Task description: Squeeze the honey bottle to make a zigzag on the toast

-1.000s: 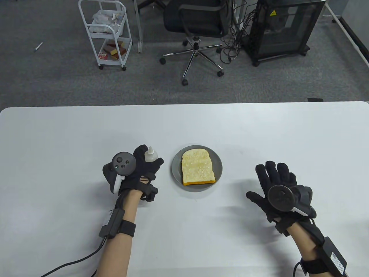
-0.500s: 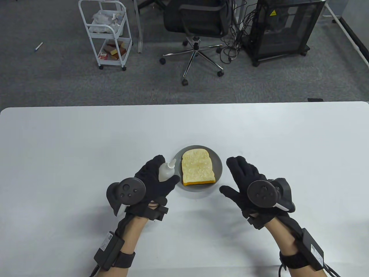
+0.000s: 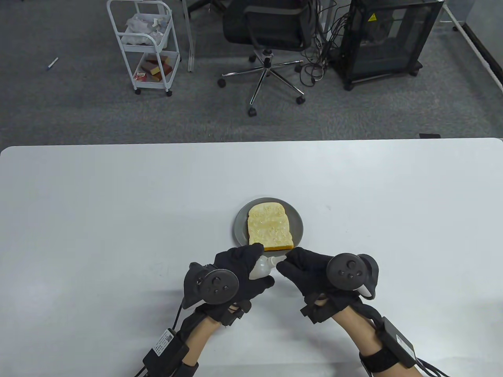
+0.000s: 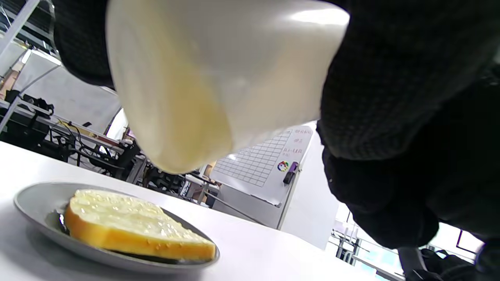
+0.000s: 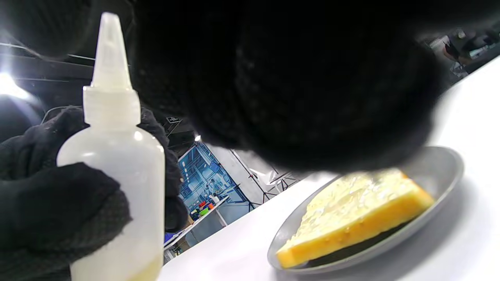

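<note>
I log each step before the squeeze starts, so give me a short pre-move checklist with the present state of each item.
1. Left hand grips the honey bottle: ok.
2. Right hand at the nozzle: ok, its fingertips meet the tip in the table view.
3. Nozzle cap removed: cannot tell; the tip looks closed in the right wrist view.
4. Toast lying flat on the plate: ok.
5. Nozzle over the toast: not ok; the bottle sits in front of the plate's near edge.
6. Honey in the bottle: ok, a yellowish pool shows in the left wrist view.

Likely office-lab: swivel chair point(image 3: 267, 27), equipment rack point(image 3: 387, 39).
</note>
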Demonstrator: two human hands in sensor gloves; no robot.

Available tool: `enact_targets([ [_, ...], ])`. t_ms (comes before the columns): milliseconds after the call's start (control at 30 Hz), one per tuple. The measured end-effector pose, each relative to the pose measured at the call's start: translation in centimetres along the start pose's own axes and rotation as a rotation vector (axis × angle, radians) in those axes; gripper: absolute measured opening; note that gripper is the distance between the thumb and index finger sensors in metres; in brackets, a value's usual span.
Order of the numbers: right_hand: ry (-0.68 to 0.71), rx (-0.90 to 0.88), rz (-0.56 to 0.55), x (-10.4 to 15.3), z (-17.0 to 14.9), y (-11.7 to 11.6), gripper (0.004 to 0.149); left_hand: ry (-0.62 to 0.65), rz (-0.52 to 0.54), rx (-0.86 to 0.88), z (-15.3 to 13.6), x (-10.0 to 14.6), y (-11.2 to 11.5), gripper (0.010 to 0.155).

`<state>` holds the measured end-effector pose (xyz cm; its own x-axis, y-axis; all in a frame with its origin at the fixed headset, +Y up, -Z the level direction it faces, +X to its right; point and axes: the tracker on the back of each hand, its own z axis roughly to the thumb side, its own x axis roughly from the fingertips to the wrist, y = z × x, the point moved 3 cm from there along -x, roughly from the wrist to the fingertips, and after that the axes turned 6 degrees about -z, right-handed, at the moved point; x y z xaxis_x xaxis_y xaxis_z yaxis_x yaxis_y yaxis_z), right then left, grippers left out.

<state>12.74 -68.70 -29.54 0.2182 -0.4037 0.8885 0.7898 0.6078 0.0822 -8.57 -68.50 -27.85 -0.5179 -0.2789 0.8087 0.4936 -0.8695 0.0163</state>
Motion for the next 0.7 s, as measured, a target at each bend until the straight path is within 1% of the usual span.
enact_targets([
  [33,-0.024,-0.009,0.002,0.1,-0.1,0.0,0.057,0.006,-0.002,-0.005,0.2,0.0,0.2,0.081],
  [67,-0.016,-0.030,0.003,0.2,-0.1,0.0,0.054,0.001,-0.004,-0.015,0.2,0.0,0.3,0.081],
  [100,-0.028,-0.041,-0.008,0.2,-0.1,0.1,0.053,0.015,-0.023,-0.020,0.3,0.0,0.4,0.081],
  [133,-0.031,-0.053,0.007,0.2,-0.2,0.0,0.052,0.013,-0.018,-0.018,0.4,0.0,0.5,0.081],
  [200,-0.037,-0.058,0.012,0.4,-0.2,0.0,0.054,0.027,-0.025,-0.024,0.6,0.1,0.6,0.081],
  [300,-0.011,-0.046,0.034,0.4,0.1,0.0,0.049,0.032,-0.041,-0.036,0.8,0.0,0.9,0.080],
  [367,0.010,-0.008,0.042,0.4,0.3,0.1,0.047,0.037,-0.052,-0.041,0.7,0.0,1.1,0.080],
  [467,0.030,0.002,0.068,0.3,0.5,0.0,0.046,0.034,-0.065,-0.021,0.6,-0.1,1.2,0.079],
  [567,0.073,0.021,0.146,0.3,0.6,-0.4,0.047,0.035,-0.083,-0.029,0.4,-0.1,1.4,0.079],
  [633,0.035,0.024,0.193,0.3,0.4,-0.8,0.049,0.028,-0.096,-0.055,0.1,-0.2,1.6,0.079],
  [667,0.021,0.038,0.196,0.4,0.3,-0.8,0.050,0.028,-0.097,-0.058,0.1,-0.2,1.7,0.080],
  [700,0.006,0.065,0.119,0.4,0.0,-0.5,0.054,0.032,-0.094,-0.035,0.0,-0.2,1.7,0.080],
])
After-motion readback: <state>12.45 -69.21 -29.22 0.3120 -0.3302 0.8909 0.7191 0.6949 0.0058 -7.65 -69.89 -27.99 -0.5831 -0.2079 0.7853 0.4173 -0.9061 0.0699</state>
